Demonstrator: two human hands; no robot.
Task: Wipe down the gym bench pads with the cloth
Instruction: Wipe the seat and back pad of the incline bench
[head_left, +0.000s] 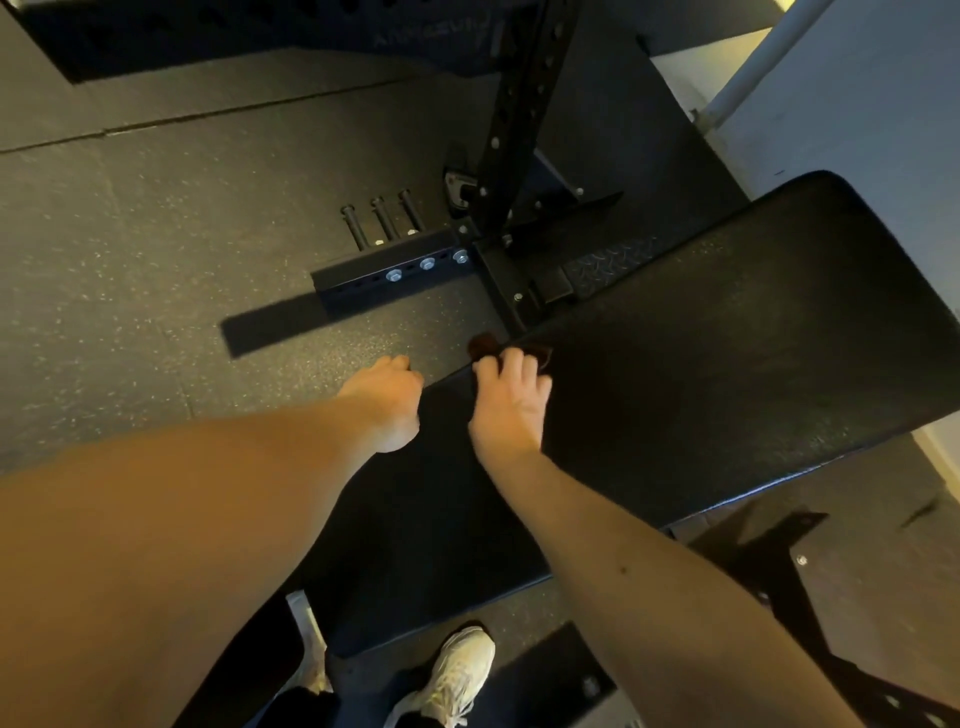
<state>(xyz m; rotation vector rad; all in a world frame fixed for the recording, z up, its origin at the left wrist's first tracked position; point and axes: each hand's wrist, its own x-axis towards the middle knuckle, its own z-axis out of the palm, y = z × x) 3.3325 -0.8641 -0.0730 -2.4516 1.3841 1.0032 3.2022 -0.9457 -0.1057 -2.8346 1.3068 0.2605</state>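
Rubber floor (156, 260), rack post (519, 130) beside bench pad (727, 338), right hand (511, 400) gripping cloth (485, 344)

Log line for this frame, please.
phase: wipe | right hand: grips dark crumpled cloth at far edge of black textured bench pad | left hand: at pad edge, grip unclear

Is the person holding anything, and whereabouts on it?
The right hand grips a dark cloth, bunched under its fingers at the far edge of the pad. The left hand sits at its side edge; whether it grips is unclear.

Most of cloth (485, 345) under right hand (511, 402); bench pad (727, 364) cropped at right.
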